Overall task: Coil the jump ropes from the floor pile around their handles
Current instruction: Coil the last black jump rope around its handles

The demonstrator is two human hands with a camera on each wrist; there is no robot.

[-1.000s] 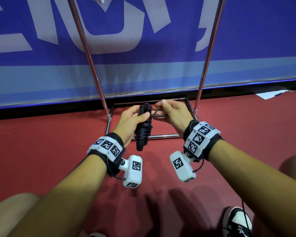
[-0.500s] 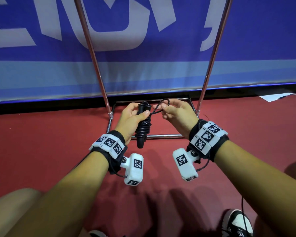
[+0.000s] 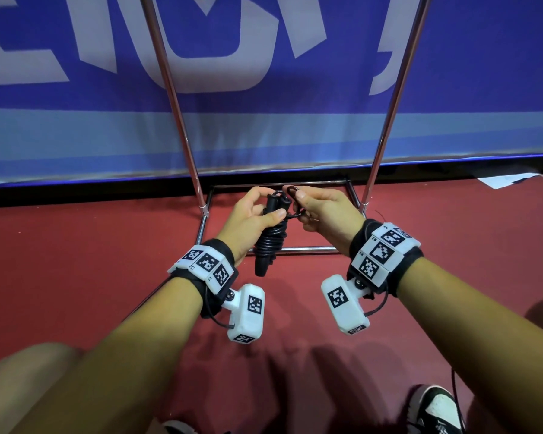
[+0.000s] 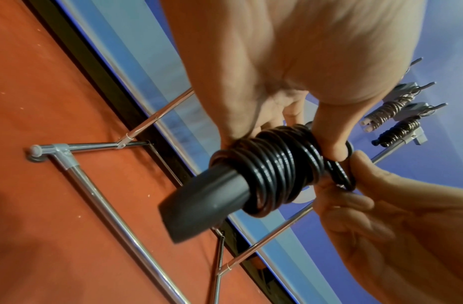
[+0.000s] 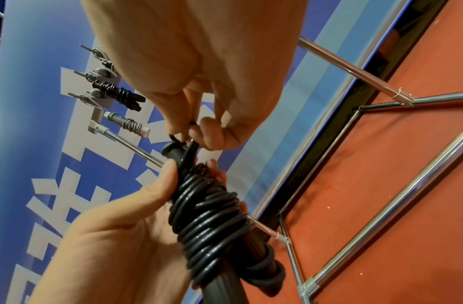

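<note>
A black jump rope (image 3: 268, 242) (image 4: 274, 170) (image 5: 212, 222) is wound in many turns round its two dark handles (image 4: 199, 205), held upright above the red floor. My left hand (image 3: 254, 219) (image 5: 116, 236) grips the bundle near its top, thumb pressed across the coils. My right hand (image 3: 323, 214) (image 4: 376, 205) (image 5: 199, 127) pinches a small loop (image 3: 292, 191) of the rope's loose end right beside the handle tops. The handle tips point down between my wrists.
A chrome rack (image 3: 298, 250) stands on the red floor (image 3: 91, 261) in front of me, its two slanted poles rising against a blue banner (image 3: 264, 73). Coiled jump ropes (image 5: 118, 95) (image 4: 396, 127) hang from the rack's top bar. My shoe (image 3: 433, 408) is at lower right.
My right hand has drawn the open rope loop in tight against the handle tops, making it much smaller. The left hand keeps the same grip on the bundle.
</note>
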